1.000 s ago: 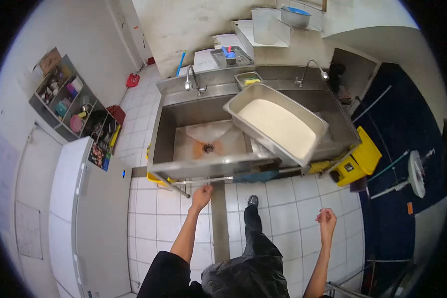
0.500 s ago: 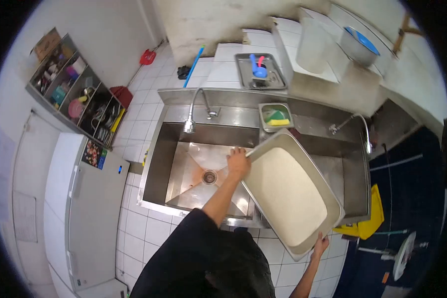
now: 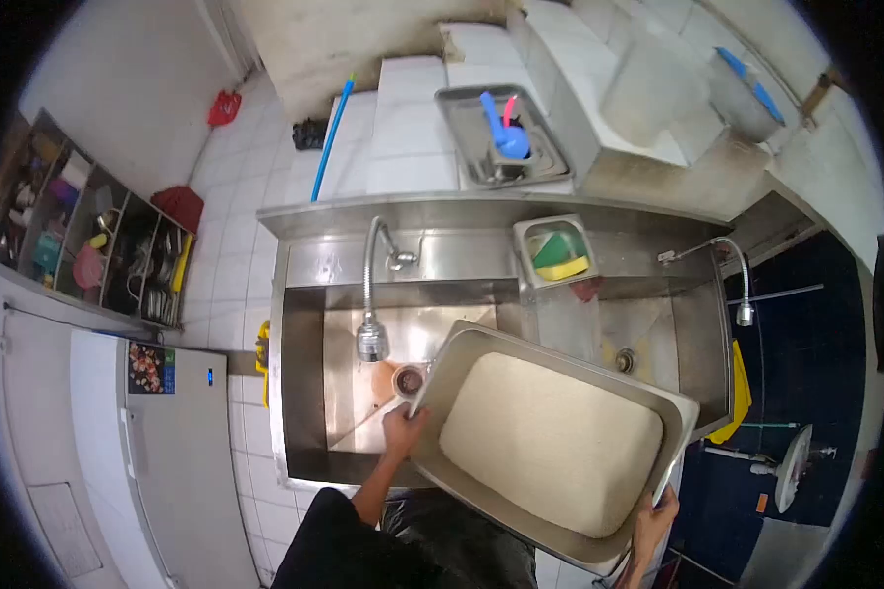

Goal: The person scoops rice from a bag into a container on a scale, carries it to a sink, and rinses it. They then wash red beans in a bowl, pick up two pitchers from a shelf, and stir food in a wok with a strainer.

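A large steel pan (image 3: 467, 348) filled with pale white rice lies tilted over the front of a double steel sink (image 3: 301, 324). My left hand (image 3: 401, 430) grips the pan's left rim, over the left basin near the drain (image 3: 409, 377). My right hand (image 3: 655, 516) holds the pan's lower right corner, by the sink's front edge. A flexible faucet (image 3: 371, 294) hangs over the left basin, just left of the pan.
A small steel tub with green and yellow sponges (image 3: 557, 255) sits on the sink's back ledge. A second faucet (image 3: 729, 265) is over the right basin. Behind, a tray holds a blue scoop (image 3: 502, 133). A shelf unit (image 3: 88, 240) and white freezer (image 3: 147, 432) stand left.
I have stepped up to the sink and taken hold of the pan with both hands. It has swung round, its left end lower, toward the front of the sink.
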A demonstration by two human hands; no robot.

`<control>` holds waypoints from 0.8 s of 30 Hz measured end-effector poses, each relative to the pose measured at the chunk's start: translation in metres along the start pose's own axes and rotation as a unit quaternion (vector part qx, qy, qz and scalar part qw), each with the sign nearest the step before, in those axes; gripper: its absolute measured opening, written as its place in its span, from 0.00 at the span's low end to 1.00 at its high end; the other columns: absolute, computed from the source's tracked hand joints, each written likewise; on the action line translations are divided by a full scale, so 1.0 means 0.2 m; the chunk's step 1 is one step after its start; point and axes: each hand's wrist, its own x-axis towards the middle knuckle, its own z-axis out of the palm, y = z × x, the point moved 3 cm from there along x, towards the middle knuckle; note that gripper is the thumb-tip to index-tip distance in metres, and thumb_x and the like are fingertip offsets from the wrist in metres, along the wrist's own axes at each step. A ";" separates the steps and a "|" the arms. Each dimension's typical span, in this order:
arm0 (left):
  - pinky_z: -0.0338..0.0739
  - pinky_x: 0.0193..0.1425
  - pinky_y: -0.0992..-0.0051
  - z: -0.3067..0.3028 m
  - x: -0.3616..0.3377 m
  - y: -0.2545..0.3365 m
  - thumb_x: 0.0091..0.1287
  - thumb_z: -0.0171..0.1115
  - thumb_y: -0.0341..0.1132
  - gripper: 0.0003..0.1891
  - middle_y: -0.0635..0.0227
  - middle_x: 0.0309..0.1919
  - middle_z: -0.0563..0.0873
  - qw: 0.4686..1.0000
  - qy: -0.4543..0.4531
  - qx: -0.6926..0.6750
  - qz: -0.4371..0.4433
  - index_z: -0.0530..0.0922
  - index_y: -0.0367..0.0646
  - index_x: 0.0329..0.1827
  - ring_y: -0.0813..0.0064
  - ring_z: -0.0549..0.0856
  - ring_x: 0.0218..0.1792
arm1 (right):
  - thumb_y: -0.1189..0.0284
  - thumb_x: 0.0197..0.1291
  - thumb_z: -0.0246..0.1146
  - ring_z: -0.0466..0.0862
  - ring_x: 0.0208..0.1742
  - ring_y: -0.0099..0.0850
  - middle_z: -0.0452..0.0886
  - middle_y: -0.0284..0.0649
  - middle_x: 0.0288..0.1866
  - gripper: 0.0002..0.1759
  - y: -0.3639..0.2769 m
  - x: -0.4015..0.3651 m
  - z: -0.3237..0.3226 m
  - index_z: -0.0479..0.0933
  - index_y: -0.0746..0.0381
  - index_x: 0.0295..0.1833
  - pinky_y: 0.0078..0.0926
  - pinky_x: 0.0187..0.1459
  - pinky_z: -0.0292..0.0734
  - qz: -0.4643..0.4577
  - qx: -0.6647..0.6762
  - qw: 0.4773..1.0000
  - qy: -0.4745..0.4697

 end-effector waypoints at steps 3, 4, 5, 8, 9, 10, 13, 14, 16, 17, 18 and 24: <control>0.67 0.24 0.61 -0.25 -0.08 -0.33 0.55 0.67 0.49 0.24 0.48 0.15 0.76 0.992 0.011 -0.006 -0.124 0.73 0.33 0.19 0.61 0.75 0.16 | 0.85 0.54 0.51 0.75 0.35 0.25 0.79 0.38 0.33 0.11 0.01 0.04 0.26 0.75 0.73 0.42 0.24 0.40 0.70 -0.026 -0.058 0.994 -0.094; 0.68 0.24 0.60 -0.33 -0.11 -0.40 0.56 0.66 0.49 0.24 0.47 0.16 0.76 0.990 0.025 0.027 -0.138 0.74 0.33 0.19 0.58 0.77 0.17 | 0.85 0.53 0.51 0.75 0.36 0.24 0.79 0.38 0.33 0.11 0.01 0.05 0.35 0.76 0.73 0.41 0.23 0.41 0.70 -0.011 -0.063 0.991 -0.116; 0.69 0.25 0.60 -0.44 -0.10 -0.39 0.56 0.65 0.50 0.24 0.47 0.16 0.76 0.987 0.038 0.061 -0.144 0.74 0.33 0.20 0.55 0.78 0.18 | 0.85 0.53 0.52 0.75 0.37 0.24 0.80 0.39 0.34 0.11 -0.05 0.05 0.47 0.76 0.73 0.41 0.22 0.41 0.70 0.007 -0.068 0.988 -0.135; 0.71 0.26 0.58 -0.66 -0.04 -0.45 0.57 0.66 0.49 0.23 0.45 0.17 0.77 0.984 0.083 0.059 -0.150 0.75 0.33 0.21 0.50 0.81 0.20 | 0.84 0.53 0.53 0.76 0.37 0.24 0.80 0.40 0.33 0.11 -0.08 0.07 0.78 0.76 0.73 0.42 0.22 0.42 0.71 -0.050 -0.092 0.989 -0.103; 0.71 0.26 0.58 -0.70 0.01 -0.50 0.57 0.66 0.49 0.23 0.45 0.17 0.77 0.984 0.086 0.058 -0.147 0.75 0.33 0.21 0.50 0.81 0.20 | 0.83 0.53 0.53 0.75 0.36 0.24 0.80 0.39 0.32 0.11 -0.01 0.10 0.91 0.76 0.72 0.41 0.23 0.40 0.71 -0.041 -0.064 0.988 -0.137; 0.71 0.26 0.57 -0.76 0.03 -0.56 0.56 0.66 0.49 0.23 0.46 0.17 0.78 0.976 0.097 0.094 -0.171 0.75 0.33 0.21 0.50 0.81 0.21 | 0.83 0.53 0.53 0.75 0.35 0.24 0.79 0.39 0.31 0.11 0.06 0.13 1.04 0.76 0.72 0.41 0.24 0.39 0.71 -0.029 -0.035 0.984 -0.174; 0.69 0.24 0.57 -0.88 0.06 -0.72 0.57 0.66 0.46 0.22 0.47 0.15 0.77 0.959 0.122 0.175 -0.187 0.75 0.33 0.21 0.51 0.78 0.17 | 0.82 0.54 0.54 0.73 0.33 0.24 0.78 0.39 0.29 0.10 0.24 0.21 1.34 0.76 0.71 0.41 0.26 0.37 0.71 -0.021 -0.122 0.959 -0.254; 0.67 0.23 0.58 -0.92 0.07 -0.75 0.57 0.66 0.46 0.21 0.48 0.14 0.76 0.955 0.146 0.157 -0.204 0.75 0.33 0.21 0.52 0.75 0.16 | 0.82 0.54 0.54 0.73 0.33 0.24 0.78 0.39 0.29 0.10 0.26 0.21 1.44 0.76 0.71 0.41 0.26 0.37 0.71 -0.010 -0.125 0.958 -0.259; 0.61 0.21 0.59 -0.94 0.10 -0.75 0.58 0.66 0.44 0.21 0.50 0.12 0.73 0.947 0.192 0.121 -0.228 0.74 0.32 0.21 0.52 0.67 0.14 | 0.79 0.58 0.55 0.70 0.28 0.21 0.73 0.36 0.25 0.05 0.21 0.31 1.67 0.74 0.69 0.37 0.26 0.31 0.67 -0.031 -0.073 0.963 -0.258; 0.61 0.21 0.59 -0.93 0.11 -0.79 0.58 0.66 0.44 0.21 0.50 0.12 0.73 0.947 0.189 0.124 -0.230 0.74 0.32 0.21 0.52 0.67 0.14 | 0.79 0.58 0.55 0.70 0.28 0.21 0.73 0.36 0.25 0.05 0.22 0.35 1.77 0.74 0.69 0.37 0.26 0.31 0.67 -0.026 -0.075 0.962 -0.259; 0.62 0.21 0.59 -0.91 0.11 -0.84 0.58 0.66 0.44 0.21 0.50 0.12 0.73 0.945 0.202 0.140 -0.217 0.74 0.32 0.21 0.52 0.69 0.14 | 0.79 0.58 0.55 0.69 0.28 0.21 0.73 0.35 0.24 0.04 0.24 0.39 1.86 0.74 0.69 0.37 0.26 0.30 0.67 -0.030 -0.091 0.963 -0.252; 0.74 0.30 0.61 -0.69 0.26 -1.08 0.59 0.66 0.42 0.20 0.49 0.19 0.81 0.941 0.179 0.098 -0.268 0.79 0.27 0.29 0.56 0.81 0.22 | 0.73 0.57 0.59 0.79 0.34 0.48 0.78 0.54 0.33 0.14 0.95 0.70 2.32 0.74 0.74 0.43 0.37 0.40 0.74 -0.071 -0.164 0.957 -0.228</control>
